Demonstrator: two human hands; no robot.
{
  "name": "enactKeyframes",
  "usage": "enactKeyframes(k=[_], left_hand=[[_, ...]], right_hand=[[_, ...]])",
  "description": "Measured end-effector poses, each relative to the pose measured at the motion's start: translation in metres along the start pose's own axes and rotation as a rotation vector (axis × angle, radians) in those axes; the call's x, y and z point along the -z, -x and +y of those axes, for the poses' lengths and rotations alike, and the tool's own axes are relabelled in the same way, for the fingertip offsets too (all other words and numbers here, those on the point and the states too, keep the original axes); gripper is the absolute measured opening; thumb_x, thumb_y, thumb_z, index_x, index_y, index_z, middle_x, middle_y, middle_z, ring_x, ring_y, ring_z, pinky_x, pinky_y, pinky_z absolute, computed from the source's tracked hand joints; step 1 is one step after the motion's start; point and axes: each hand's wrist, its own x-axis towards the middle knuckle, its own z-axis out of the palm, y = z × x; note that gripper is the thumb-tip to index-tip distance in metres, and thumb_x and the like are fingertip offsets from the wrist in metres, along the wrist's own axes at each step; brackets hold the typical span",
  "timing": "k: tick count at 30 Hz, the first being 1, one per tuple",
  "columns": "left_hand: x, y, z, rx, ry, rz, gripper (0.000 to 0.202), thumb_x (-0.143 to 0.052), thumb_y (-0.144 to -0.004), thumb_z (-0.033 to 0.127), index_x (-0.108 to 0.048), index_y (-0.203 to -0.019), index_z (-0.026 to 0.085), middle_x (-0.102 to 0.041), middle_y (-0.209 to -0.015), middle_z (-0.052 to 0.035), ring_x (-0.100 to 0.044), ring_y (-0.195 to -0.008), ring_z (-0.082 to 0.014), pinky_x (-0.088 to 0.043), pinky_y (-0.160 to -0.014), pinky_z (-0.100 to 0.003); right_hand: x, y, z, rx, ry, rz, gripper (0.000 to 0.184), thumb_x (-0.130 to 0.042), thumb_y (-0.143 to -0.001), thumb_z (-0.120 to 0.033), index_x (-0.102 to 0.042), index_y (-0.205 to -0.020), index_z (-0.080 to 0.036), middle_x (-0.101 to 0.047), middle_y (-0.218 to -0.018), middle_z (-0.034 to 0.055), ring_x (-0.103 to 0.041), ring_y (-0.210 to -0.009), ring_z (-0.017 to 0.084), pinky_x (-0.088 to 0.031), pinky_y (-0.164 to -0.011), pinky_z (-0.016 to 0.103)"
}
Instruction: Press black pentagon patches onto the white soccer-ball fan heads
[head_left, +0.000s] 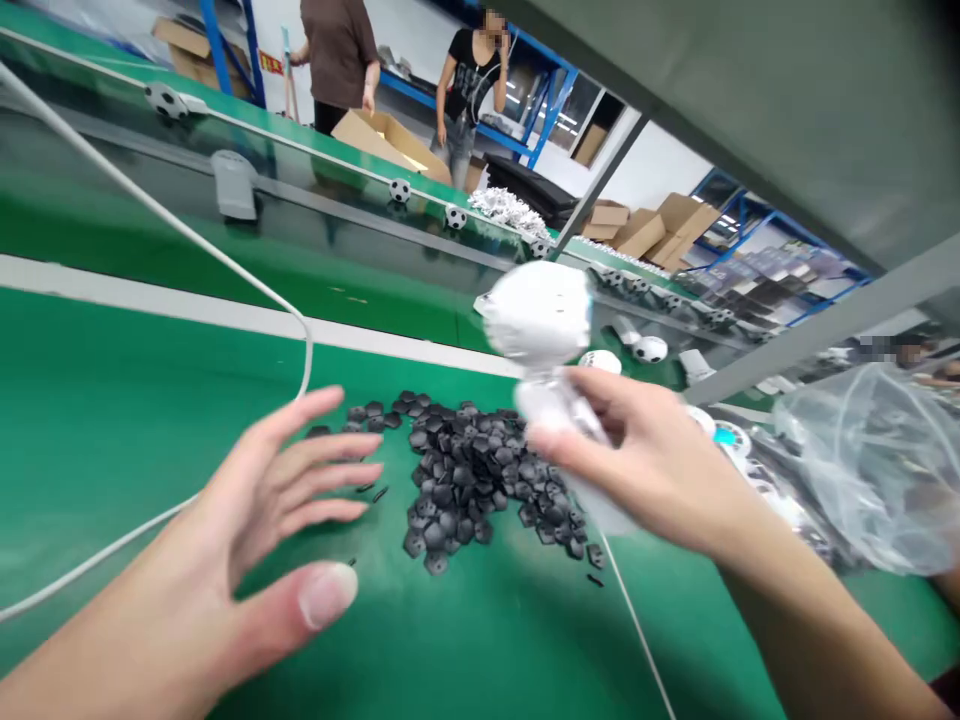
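On the green conveyor belt [97, 420], middle: a loose heap of black pentagonal pieces [472, 480].
Left hand [262, 510]: wide open, fingers spread, holding nothing, just beside the heap.
Right hand [637, 450]: wrapped around the body of a white round-headed figure [540, 315], which is lifted above the belt.
Right edge: bunched clear plastic bag [862, 470].

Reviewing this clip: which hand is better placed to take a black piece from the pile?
Left, probably: the left hand, open and empty, is beside the black pieces; the right hand holds a white figure.
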Motion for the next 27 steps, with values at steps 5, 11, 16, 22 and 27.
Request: enactKeyframes(k=[5,11,16,22,27], left_hand=[[-0.005,-0.005,0.031,0.092,0.181,0.130,0.062,-0.096,-0.061,0.058,-0.067,-0.103,0.023,-0.072,-0.095,-0.0048,-0.071,-0.076,-0.0225,-0.065,-0.067,-0.028],[-0.002,-0.008,0.034,0.309,0.204,0.085,0.078,-0.087,-0.065,0.065,-0.055,-0.121,0.022,-0.067,-0.065,-0.0046,-0.065,-0.052,-0.0204,-0.054,-0.044,-0.021],[-0.007,-0.010,0.033,0.303,0.144,0.081,0.080,-0.080,-0.075,0.068,-0.047,-0.131,0.021,-0.070,-0.071,-0.0067,-0.069,-0.059,-0.0206,-0.059,-0.056,-0.021],[-0.007,-0.014,0.032,0.266,0.203,0.154,0.051,-0.065,-0.092,0.058,-0.052,-0.124,0.021,-0.072,-0.087,-0.0099,-0.071,-0.062,-0.0208,-0.060,-0.053,-0.022],[-0.007,-0.015,0.033,0.260,0.150,0.165,0.041,-0.068,-0.092,0.050,-0.055,-0.123,0.026,-0.071,-0.093,-0.0083,-0.069,-0.058,-0.0191,-0.060,-0.050,-0.024]], right_hand=[[-0.041,-0.021,-0.058,0.342,-0.233,-0.150,0.030,-0.052,-0.104,-0.040,-0.074,-0.093,-0.023,-0.074,-0.091,0.0001,-0.066,-0.079,0.018,-0.044,-0.066,0.028],[-0.079,-0.062,-0.021,0.199,0.150,-0.297,0.015,-0.063,-0.096,-0.031,-0.075,-0.096,-0.022,-0.074,-0.098,0.0057,-0.065,-0.088,0.025,-0.040,-0.071,0.033],[-0.095,-0.066,-0.009,0.156,0.199,-0.315,0.009,-0.065,-0.092,-0.022,-0.073,-0.088,-0.020,-0.067,-0.101,0.0094,-0.062,-0.088,0.025,-0.040,-0.072,0.032],[-0.090,-0.065,-0.006,0.148,0.127,-0.338,0.002,-0.072,-0.087,-0.020,-0.071,-0.088,-0.020,-0.066,-0.102,0.0086,-0.061,-0.089,0.026,-0.039,-0.074,0.033],[-0.086,-0.063,-0.017,0.116,-0.171,-0.332,0.014,-0.070,-0.090,-0.028,-0.067,-0.081,-0.018,-0.067,-0.080,0.0033,-0.060,-0.072,0.017,-0.045,-0.066,0.029]])
